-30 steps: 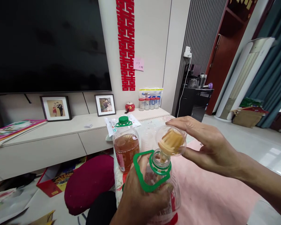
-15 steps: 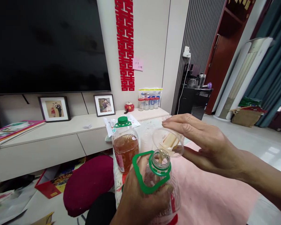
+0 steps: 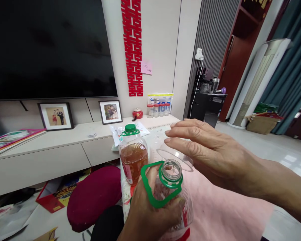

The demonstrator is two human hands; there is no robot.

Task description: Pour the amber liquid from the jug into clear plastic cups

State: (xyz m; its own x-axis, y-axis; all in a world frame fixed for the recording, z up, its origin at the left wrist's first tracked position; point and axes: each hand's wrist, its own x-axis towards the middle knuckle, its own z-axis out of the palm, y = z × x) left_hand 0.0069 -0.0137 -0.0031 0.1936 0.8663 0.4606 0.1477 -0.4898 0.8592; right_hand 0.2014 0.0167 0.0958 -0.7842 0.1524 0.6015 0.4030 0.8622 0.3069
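Observation:
My left hand (image 3: 153, 212) is wrapped around a clear plastic jug (image 3: 187, 212), just under its green carry handle (image 3: 146, 182). The jug stands upright and uncapped, with its threaded mouth facing up. My right hand (image 3: 215, 160) holds a clear plastic cup (image 3: 188, 163) tipped over just behind the mouth. Only the cup's rim and part of its wall show; my fingers cover the rest. Behind my left hand stands a second jug (image 3: 134, 155) of amber liquid with a green cap. Another clear container (image 3: 155, 152) is faintly visible beside it.
A pink cloth (image 3: 223, 207) covers the table on the right. At left are a maroon round stool (image 3: 94, 197) and a low white cabinet (image 3: 57, 150). Several red-lidded jars (image 3: 156, 111) and a red pot (image 3: 137, 113) stand on the cabinet.
My right hand has turned the cup further over, so its opening faces down more. The pale pieces seen in the cup before are out of sight. My left hand stays on the jug.

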